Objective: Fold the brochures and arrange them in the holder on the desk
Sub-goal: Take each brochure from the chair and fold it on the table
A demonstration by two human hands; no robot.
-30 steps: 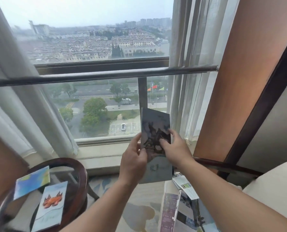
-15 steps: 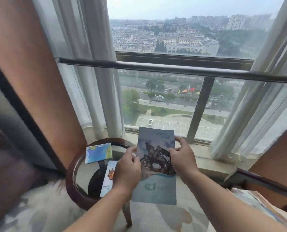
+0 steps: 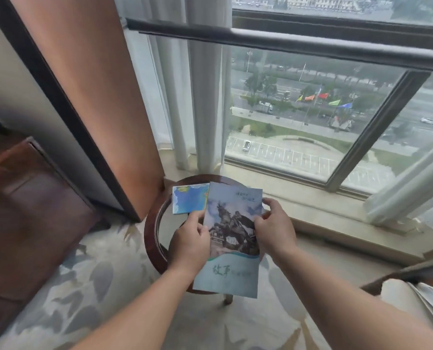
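Observation:
A folded grey-blue brochure (image 3: pixel 231 238) with a dark statue picture and green script is held upright over the small round table (image 3: pixel 151 238). My left hand (image 3: pixel 190 239) grips its left edge. Its right edge is pinched by my right hand (image 3: pixel 273 229). Behind it, a blue map-like brochure (image 3: pixel 188 199) lies flat on the table's glass top, partly covered by the held one. No holder is in view.
A window with a dark rail (image 3: pixel 298 44) and sheer curtains (image 3: pixel 205 97) faces me above a stone sill (image 3: pixel 324 213). An orange drape (image 3: pixel 96 84) hangs left. Dark wooden furniture (image 3: pixel 26 210) stands far left. More loose brochures (image 3: pixel 430 304) lie on a chair at right.
The view has swung left and down, bringing the round table under my hands. Both hands have lowered the brochure toward the table; it now hides the brochure with the orange figure.

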